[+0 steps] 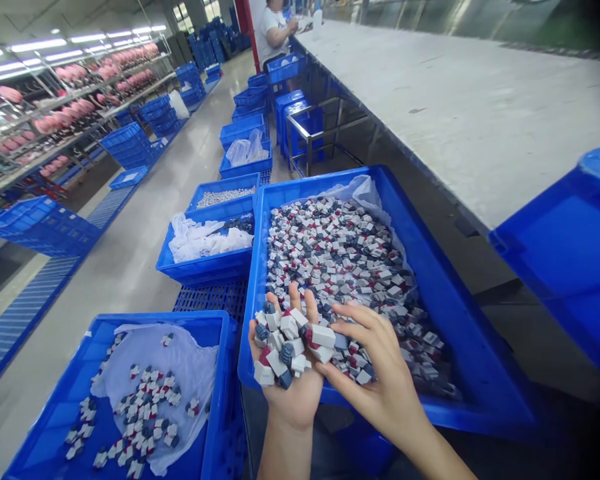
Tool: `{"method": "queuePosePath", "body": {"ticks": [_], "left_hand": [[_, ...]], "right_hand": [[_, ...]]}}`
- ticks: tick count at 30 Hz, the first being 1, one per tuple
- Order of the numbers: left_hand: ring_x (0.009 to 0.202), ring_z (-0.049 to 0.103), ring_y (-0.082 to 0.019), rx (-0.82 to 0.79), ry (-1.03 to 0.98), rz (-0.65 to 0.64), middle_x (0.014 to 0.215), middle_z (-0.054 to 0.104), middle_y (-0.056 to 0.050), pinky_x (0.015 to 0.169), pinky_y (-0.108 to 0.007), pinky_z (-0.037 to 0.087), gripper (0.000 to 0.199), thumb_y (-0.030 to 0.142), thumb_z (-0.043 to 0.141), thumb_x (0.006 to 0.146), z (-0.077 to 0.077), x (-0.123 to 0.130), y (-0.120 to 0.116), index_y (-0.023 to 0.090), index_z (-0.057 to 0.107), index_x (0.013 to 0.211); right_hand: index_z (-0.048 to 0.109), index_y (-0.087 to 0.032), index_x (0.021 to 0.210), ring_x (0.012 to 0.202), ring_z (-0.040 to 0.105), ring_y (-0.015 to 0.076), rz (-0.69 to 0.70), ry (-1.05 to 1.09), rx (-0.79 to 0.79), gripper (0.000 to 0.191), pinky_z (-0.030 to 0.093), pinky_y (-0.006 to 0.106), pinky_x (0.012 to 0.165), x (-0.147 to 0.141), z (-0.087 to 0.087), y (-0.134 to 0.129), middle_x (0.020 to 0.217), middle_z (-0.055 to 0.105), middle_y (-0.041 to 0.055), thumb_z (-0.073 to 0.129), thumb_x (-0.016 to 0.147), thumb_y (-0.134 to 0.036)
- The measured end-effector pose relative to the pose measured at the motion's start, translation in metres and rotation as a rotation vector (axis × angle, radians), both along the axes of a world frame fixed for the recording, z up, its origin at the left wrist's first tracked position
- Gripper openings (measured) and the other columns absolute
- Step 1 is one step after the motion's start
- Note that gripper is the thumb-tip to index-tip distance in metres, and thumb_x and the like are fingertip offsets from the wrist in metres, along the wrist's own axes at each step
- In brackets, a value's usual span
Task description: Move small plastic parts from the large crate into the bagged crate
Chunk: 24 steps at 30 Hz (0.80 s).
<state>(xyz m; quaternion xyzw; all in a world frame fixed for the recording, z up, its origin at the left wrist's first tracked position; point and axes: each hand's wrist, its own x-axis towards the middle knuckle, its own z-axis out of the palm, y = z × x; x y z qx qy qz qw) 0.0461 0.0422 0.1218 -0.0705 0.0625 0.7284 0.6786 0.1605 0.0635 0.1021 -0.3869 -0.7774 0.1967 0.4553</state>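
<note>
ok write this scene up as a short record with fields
left hand: palm up, heaped with small white, dark blue and red pieces
right hand: thumb and fingertips at the heap's edge, grip unclear
large blue bin: beneath the hands, many similar pieces
lower-left blue bin: fewer pieces, some on a plastic liner
right side: long pale tabletop
background: one person

Blue crate; left of it, a paler blue sheet; inside it, pieces mottled white, dark red and navy.
</note>
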Motion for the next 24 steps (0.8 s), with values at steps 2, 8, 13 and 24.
{"method": "queuePosePath", "body": {"ticks": [2,8,13,24], "left_hand": [[0.126,0.028,-0.018,0.006,-0.006,-0.003,0.132,0.041,0.004,0.102,-0.032,0.026,0.041,0.047,0.031,0.082,-0.002,0.000,0.000,0.031,0.051,0.114],[0.126,0.029,-0.017,0.033,-0.024,-0.016,0.130,0.044,0.002,0.101,-0.033,0.029,0.043,0.048,0.030,0.082,-0.007,-0.001,0.001,0.031,0.049,0.117],[0.125,0.030,-0.017,0.020,-0.003,-0.024,0.129,0.045,0.003,0.100,-0.042,0.029,0.043,0.049,0.026,0.083,-0.006,-0.001,0.000,0.033,0.050,0.114],[0.120,0.036,-0.019,-0.086,0.091,0.029,0.124,0.049,0.002,0.097,-0.043,0.033,0.040,0.053,0.033,0.077,-0.026,-0.009,0.006,0.033,0.059,0.101]], "right_hand": [[0.047,-0.022,0.101,0.112,0.041,0.0269,-0.001,0.039,0.016,0.035,0.035,0.047,0.092,0.000,0.001,-0.001,0.111,0.052,0.0081,0.063,0.070,-0.025],[0.048,-0.021,0.102,0.107,0.046,0.0262,-0.053,0.075,0.047,0.039,0.036,0.045,0.091,0.000,0.004,-0.001,0.104,0.056,0.0078,0.065,0.067,-0.019],[0.048,-0.025,0.102,0.097,0.052,0.0213,0.017,0.396,-0.277,0.031,0.043,0.036,0.082,0.002,-0.003,-0.001,0.102,0.055,0.0061,0.058,0.073,-0.026],[0.043,-0.026,0.107,0.072,0.054,0.0182,0.266,0.298,-0.291,0.039,0.045,0.030,0.061,-0.077,0.038,-0.042,0.085,0.056,0.0039,0.046,0.077,-0.051]]}}
